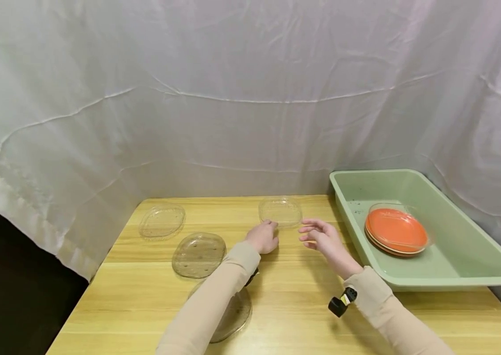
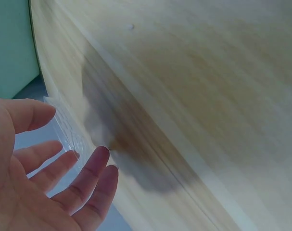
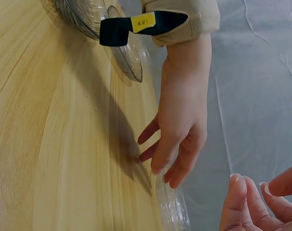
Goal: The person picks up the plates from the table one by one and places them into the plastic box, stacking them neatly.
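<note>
A clear, see-through plate [image 1: 281, 211] lies at the back of the wooden table. My left hand [image 1: 264, 237] reaches to its near edge, fingers loosely bent. In the left wrist view the thumb and fingers are spread apart beside the clear plate [image 2: 65, 120]; whether a fingertip touches it I cannot tell. To the right, my right hand [image 1: 323, 240] hovers near the same plate with relaxed fingers and holds nothing. The right wrist view shows the left hand [image 3: 182, 125] over the edge of the plate [image 3: 174, 209].
A green tub [image 1: 454, 282] on the right holds orange plates [image 1: 396, 229] with a clear one on top. On the left lie another clear plate [image 1: 162, 220] and a brownish see-through plate [image 1: 199, 255]. One more brownish plate [image 1: 237, 315] sits partly under my left forearm.
</note>
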The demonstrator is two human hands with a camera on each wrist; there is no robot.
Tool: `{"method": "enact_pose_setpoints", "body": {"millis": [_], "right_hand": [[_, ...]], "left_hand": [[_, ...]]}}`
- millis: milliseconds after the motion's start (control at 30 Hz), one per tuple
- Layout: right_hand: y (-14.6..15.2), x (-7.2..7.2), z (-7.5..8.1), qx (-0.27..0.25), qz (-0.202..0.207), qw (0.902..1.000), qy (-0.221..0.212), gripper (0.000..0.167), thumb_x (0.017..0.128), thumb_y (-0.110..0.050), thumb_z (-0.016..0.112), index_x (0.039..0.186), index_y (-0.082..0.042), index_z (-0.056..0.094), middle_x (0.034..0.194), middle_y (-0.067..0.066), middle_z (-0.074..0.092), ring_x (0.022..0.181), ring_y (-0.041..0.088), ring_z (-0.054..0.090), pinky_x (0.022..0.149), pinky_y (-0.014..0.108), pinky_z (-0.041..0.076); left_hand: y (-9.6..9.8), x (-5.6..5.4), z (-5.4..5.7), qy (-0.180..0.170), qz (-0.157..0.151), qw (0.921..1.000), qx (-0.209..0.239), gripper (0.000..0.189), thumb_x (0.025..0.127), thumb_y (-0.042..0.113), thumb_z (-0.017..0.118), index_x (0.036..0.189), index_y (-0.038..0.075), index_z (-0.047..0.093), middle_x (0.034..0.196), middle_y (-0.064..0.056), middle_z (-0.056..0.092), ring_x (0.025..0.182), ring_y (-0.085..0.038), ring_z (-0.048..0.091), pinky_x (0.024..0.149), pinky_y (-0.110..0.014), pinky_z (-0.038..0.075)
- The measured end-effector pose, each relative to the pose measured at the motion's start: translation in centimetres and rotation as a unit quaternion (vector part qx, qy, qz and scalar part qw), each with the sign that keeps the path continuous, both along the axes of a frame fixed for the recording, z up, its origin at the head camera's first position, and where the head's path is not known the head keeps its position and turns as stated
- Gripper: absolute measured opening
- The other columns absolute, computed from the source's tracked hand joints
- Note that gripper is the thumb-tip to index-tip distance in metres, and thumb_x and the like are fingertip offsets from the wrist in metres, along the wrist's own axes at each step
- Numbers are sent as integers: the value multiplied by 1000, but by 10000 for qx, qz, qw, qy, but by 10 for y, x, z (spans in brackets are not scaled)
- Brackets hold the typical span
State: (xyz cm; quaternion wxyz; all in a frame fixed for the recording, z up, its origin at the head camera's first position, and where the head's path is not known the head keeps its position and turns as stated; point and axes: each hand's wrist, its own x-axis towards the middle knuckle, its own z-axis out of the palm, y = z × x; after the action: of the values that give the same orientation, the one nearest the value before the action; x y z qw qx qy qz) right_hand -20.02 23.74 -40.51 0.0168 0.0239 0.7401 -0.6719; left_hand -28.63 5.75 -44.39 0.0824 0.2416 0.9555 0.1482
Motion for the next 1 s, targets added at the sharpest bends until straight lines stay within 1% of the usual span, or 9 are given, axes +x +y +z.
{"method": "enact_pose_setpoints", "body": {"millis": [133, 300, 467, 567, 667, 733, 833, 967, 1000], "right_hand": [[2, -1, 0, -23, -10, 10000, -26, 40, 100, 0, 39, 139, 8, 44, 96, -7, 65, 87, 8, 67, 80, 21, 58], [4, -4, -2, -56, -11, 10000, -43, 42, 100, 0, 38, 141, 10, 41, 94, -8, 65, 85, 7, 67, 77, 18, 57], [4, -6, -6, 38, -40, 9999, -91, 41, 101, -2, 42, 140, 9, 42, 102, 1, 66, 84, 7, 66, 78, 20, 58], [4, -7, -8, 98, -59, 9999, -114, 40, 102, -3, 44, 140, 8, 43, 107, 7, 66, 84, 7, 66, 79, 22, 58], [4, -8, -11, 128, -52, 9998, -129, 40, 102, -4, 44, 140, 8, 42, 109, 9, 66, 85, 7, 66, 80, 22, 58], [4, -9, -12, 129, -60, 9998, -140, 40, 102, -4, 44, 140, 8, 42, 107, 8, 66, 85, 8, 66, 79, 22, 58], [5, -10, -13, 144, -53, 9998, -157, 40, 102, -5, 44, 140, 8, 42, 102, 2, 66, 85, 7, 66, 81, 23, 58], [5, -10, -14, 137, -52, 9998, -155, 38, 102, -4, 45, 138, 8, 43, 96, -4, 65, 83, 7, 66, 81, 23, 58], [5, -10, -14, 140, -49, 9998, -152, 37, 102, -4, 45, 138, 8, 44, 95, -4, 65, 84, 7, 66, 81, 23, 58]], "left_hand": [[-5, 1, -1, 32, -128, 9999, 20, 49, 103, 22, 54, 149, 6, 47, 155, -13, 47, 141, -29, 50, 116, -40, 46], [-10, 4, -2, -73, -258, 9996, 77, 47, 104, 23, 54, 147, 7, 50, 153, -12, 49, 138, -29, 52, 115, -40, 46], [-16, 10, 0, -177, -416, 9988, 179, 41, 103, 23, 55, 142, 7, 56, 146, -10, 54, 131, -28, 57, 111, -40, 50], [-19, 13, 0, -166, -524, 9983, 168, 38, 103, 23, 55, 137, 9, 60, 141, -9, 58, 128, -27, 59, 109, -39, 50], [-22, 16, 0, -192, -616, 9978, 154, 36, 102, 23, 56, 134, 10, 63, 137, -8, 60, 126, -26, 60, 108, -39, 51], [-24, 18, 1, -250, -670, 9973, 181, 35, 102, 23, 56, 133, 10, 65, 134, -8, 62, 124, -25, 61, 107, -38, 52], [-27, 22, 2, -343, -791, 9961, 199, 33, 101, 22, 57, 131, 12, 66, 128, -7, 63, 116, -22, 63, 102, -36, 54], [-29, 27, 5, -415, -1032, 9937, 111, 31, 100, 24, 59, 126, 13, 70, 121, -4, 65, 109, -18, 63, 98, -32, 54], [-29, 29, 6, -470, -1091, 9929, 112, 30, 100, 23, 59, 126, 13, 70, 122, -4, 67, 110, -18, 64, 99, -32, 54]]}}
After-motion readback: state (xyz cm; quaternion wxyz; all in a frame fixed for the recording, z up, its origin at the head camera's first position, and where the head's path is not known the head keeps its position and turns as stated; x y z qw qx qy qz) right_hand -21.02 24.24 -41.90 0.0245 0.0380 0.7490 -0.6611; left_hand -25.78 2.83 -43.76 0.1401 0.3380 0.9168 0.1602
